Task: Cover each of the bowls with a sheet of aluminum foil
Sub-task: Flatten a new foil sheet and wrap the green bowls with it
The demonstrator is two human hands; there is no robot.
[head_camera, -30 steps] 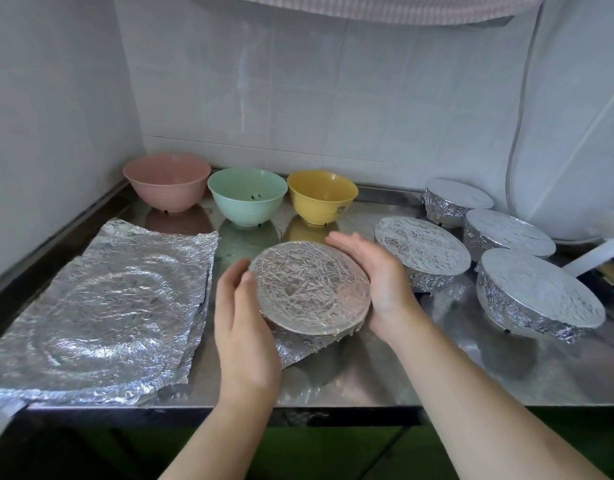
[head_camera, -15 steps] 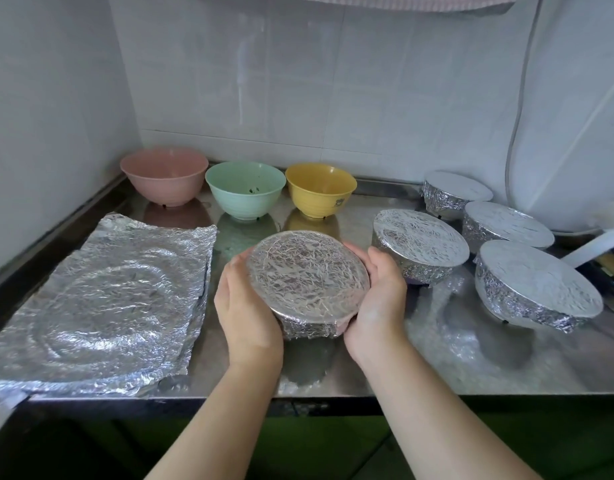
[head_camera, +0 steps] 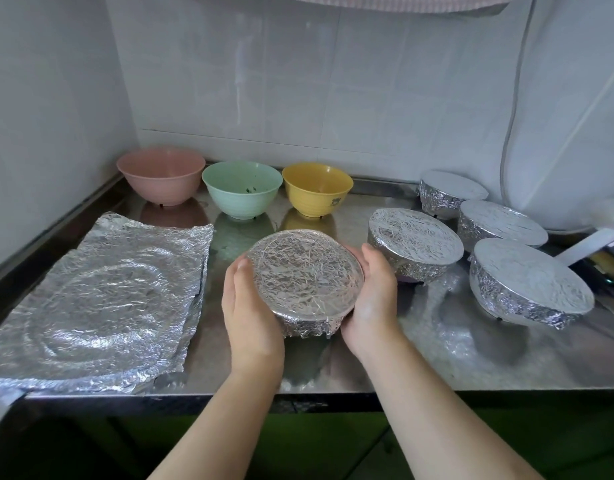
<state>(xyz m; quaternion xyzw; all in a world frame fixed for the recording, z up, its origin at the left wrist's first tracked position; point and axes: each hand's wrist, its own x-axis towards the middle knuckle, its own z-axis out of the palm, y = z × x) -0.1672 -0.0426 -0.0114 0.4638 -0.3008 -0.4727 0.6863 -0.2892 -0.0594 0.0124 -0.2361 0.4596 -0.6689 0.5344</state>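
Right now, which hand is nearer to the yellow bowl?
Right. The right hand lies in front of the yellow bowl, slightly to its right; the left hand is lower and further left, across the foil-covered bowl.

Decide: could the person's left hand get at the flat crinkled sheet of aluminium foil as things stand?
Probably not at once: the left hand is holding the foil-covered bowl. The foil sheet lies unobstructed beside it.

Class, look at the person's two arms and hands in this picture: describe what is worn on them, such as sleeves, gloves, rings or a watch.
Nothing is worn. The left hand and right hand are bare, with no gloves and no rings that can be seen. Both forearms are bare down to the bottom edge of the picture: no sleeve, watch or bracelet shows on the parts in view.
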